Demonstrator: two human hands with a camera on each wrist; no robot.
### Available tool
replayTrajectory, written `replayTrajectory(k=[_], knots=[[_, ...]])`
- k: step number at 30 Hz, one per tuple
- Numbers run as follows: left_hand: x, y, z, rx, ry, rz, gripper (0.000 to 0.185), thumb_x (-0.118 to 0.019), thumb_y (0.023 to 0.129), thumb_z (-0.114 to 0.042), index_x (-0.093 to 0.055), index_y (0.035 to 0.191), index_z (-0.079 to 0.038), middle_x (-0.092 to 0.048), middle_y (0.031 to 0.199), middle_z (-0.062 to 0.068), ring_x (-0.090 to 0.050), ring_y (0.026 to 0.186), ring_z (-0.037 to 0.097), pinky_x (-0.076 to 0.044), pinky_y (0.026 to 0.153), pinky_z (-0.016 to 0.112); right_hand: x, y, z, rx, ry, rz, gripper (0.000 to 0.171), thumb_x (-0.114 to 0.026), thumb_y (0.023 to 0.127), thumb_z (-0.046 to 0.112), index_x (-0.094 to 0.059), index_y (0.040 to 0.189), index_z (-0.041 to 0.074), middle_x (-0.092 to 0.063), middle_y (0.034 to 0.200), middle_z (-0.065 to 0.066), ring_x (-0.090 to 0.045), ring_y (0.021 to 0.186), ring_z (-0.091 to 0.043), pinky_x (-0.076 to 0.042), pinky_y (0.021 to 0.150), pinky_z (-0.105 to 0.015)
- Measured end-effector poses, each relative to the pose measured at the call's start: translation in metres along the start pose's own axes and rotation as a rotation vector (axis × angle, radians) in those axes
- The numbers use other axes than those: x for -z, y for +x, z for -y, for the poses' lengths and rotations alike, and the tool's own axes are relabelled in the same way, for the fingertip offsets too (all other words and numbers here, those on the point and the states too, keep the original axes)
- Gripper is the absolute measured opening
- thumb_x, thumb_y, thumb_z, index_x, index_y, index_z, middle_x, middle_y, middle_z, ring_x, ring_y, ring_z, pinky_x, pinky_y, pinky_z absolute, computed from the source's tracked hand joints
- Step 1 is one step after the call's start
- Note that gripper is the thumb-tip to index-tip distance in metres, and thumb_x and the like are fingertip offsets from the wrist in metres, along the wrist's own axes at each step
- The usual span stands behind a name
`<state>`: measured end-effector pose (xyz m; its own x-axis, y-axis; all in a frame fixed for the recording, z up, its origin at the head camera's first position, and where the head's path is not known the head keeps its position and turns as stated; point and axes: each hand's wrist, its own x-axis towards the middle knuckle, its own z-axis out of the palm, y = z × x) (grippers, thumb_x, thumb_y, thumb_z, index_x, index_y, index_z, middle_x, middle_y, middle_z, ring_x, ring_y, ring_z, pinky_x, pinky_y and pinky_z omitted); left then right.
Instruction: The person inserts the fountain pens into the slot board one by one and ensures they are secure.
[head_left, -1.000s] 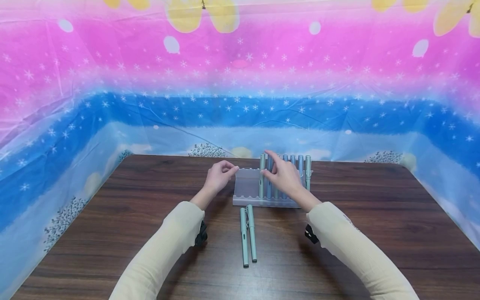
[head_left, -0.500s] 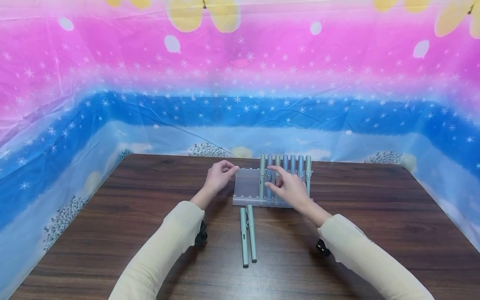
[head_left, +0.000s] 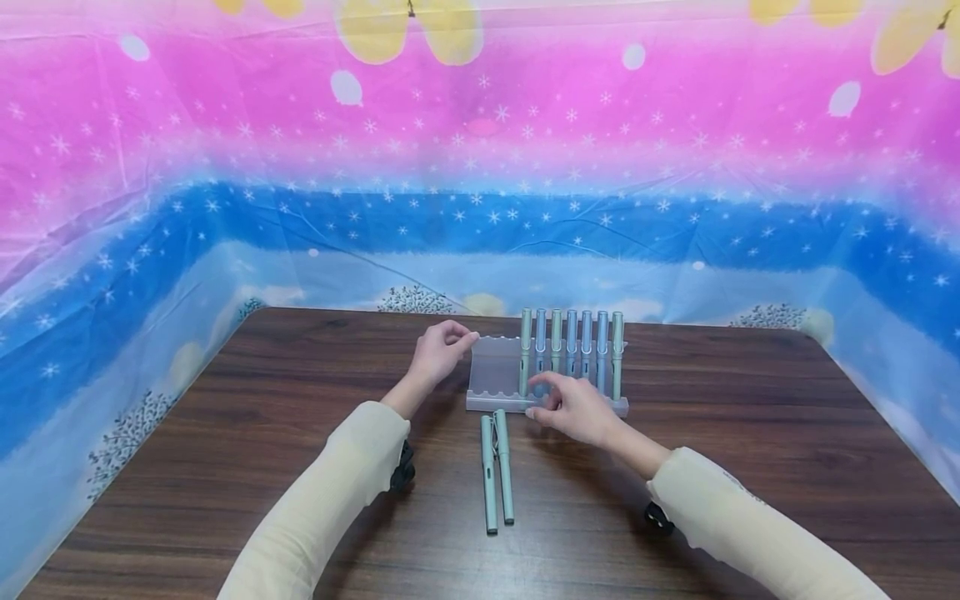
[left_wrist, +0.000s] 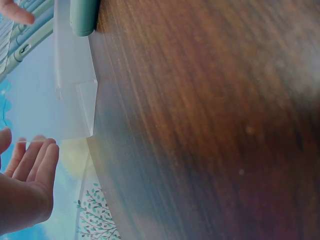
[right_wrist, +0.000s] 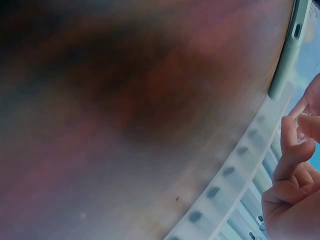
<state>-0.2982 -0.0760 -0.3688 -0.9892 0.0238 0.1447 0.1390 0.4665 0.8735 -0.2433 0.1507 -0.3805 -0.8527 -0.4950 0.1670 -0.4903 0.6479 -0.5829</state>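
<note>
A translucent pen rack (head_left: 495, 364) stands on the brown table (head_left: 300, 433) with several pale green and blue pens (head_left: 572, 342) upright in its right half. My left hand (head_left: 438, 350) pinches the rack's upper left corner; in the left wrist view the left hand's fingers (left_wrist: 30, 165) lie by the rack's edge (left_wrist: 75, 100). My right hand (head_left: 573, 408) hovers low in front of the rack's base, holding nothing, fingers loosely curled (right_wrist: 295, 190). Two loose pens (head_left: 497, 467) lie side by side just left of and below that hand.
A printed pink and blue plastic sheet (head_left: 480, 208) walls in the table on three sides. Bare wood lies to either side of the rack and in front of the loose pens. A black wrist camera mount (head_left: 402, 471) sits under each sleeve.
My right hand has let go of the racked pens and dropped from their tops to the front of the rack's base. The left hand has stayed at the rack's corner.
</note>
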Motion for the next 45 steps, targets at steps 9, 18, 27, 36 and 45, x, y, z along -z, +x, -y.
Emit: replayTrajectory(k=[9,18,27,36,45], knots=[[0.000,0.000,0.000,0.006,0.001,-0.002,0.023,-0.058,0.086,-0.026,-0.060,0.092,-0.004,-0.063,0.090,0.011,-0.060,0.079,0.026,-0.046,0.068,0.034,-0.004,-0.004,0.006,-0.041,0.079,0.133,0.039,-0.065,0.081,0.023,-0.053,0.114,0.008,-0.059,0.061,0.005,-0.056,0.053,-0.014,-0.041,0.048,-0.029],[0.000,0.001,0.000,0.010,-0.008,0.005,0.022,-0.058,0.087,-0.024,-0.060,0.093,-0.003,-0.063,0.092,0.012,-0.060,0.083,0.029,-0.047,0.070,0.035,-0.011,-0.007,0.013,-0.066,0.137,0.235,0.041,-0.063,0.082,0.022,-0.049,0.116,0.003,-0.060,0.061,0.001,-0.054,0.047,-0.020,-0.043,0.044,-0.030],[0.001,0.000,-0.001,0.018,0.005,0.006,0.024,-0.057,0.087,-0.028,-0.060,0.093,-0.004,-0.063,0.091,0.011,-0.059,0.082,0.027,-0.046,0.069,0.035,-0.020,-0.003,0.021,0.018,0.081,0.220,0.041,-0.063,0.082,0.020,-0.050,0.116,0.002,-0.058,0.059,0.005,-0.054,0.050,-0.011,-0.044,0.048,-0.026],[0.001,-0.002,-0.003,0.024,0.009,0.007,0.024,-0.057,0.087,-0.028,-0.060,0.093,-0.005,-0.062,0.092,0.010,-0.059,0.079,0.022,-0.047,0.069,0.034,-0.028,0.001,0.030,0.041,-0.084,0.176,0.051,-0.062,0.082,0.033,-0.048,0.122,0.006,-0.051,0.053,0.010,-0.048,0.046,-0.005,-0.038,0.041,-0.024],[0.001,-0.001,-0.003,0.026,0.000,0.003,0.022,-0.058,0.086,-0.025,-0.060,0.092,-0.004,-0.063,0.091,0.011,-0.060,0.081,0.027,-0.046,0.069,0.035,-0.027,0.001,0.029,0.070,-0.142,0.204,0.055,-0.065,0.079,0.035,-0.047,0.124,0.009,-0.051,0.056,0.011,-0.046,0.048,-0.004,-0.037,0.042,-0.025]])
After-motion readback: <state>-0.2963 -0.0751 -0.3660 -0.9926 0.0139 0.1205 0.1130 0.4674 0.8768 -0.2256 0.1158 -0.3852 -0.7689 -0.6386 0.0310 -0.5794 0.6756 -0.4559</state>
